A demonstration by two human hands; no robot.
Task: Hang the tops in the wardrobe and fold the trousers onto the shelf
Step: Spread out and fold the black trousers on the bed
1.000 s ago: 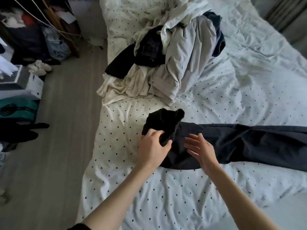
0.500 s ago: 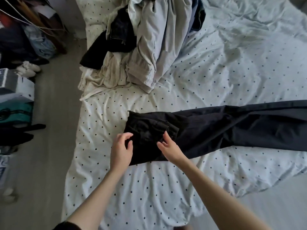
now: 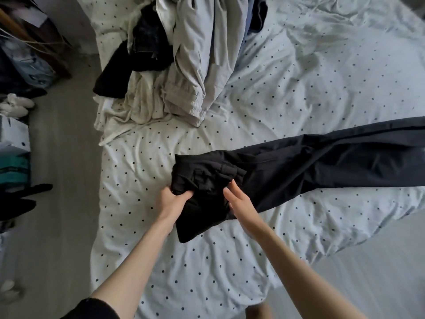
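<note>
Dark trousers point(image 3: 310, 164) lie stretched across the dotted bed point(image 3: 230, 261), legs running off to the right, the waist end bunched near the middle. My left hand point(image 3: 171, 201) grips the left edge of the waist, fingers curled into the cloth. My right hand point(image 3: 239, 201) rests with straight fingers on the waist's right part, pressing it down. A heap of clothes point(image 3: 184, 65) in grey, cream and black lies at the head of the bed.
Grey floor point(image 3: 62, 157) runs along the bed's left side. Boxes point(image 3: 13, 139), bags and white shoes point(image 3: 16, 104) crowd the far left. A dark garment point(image 3: 20, 199) lies on the floor by the boxes. Pale floor shows at lower right.
The trousers' waist end was turned over and spread flatter. My left hand moved from hovering to gripping the waist edge; my right hand slid onto the cloth beside it.
</note>
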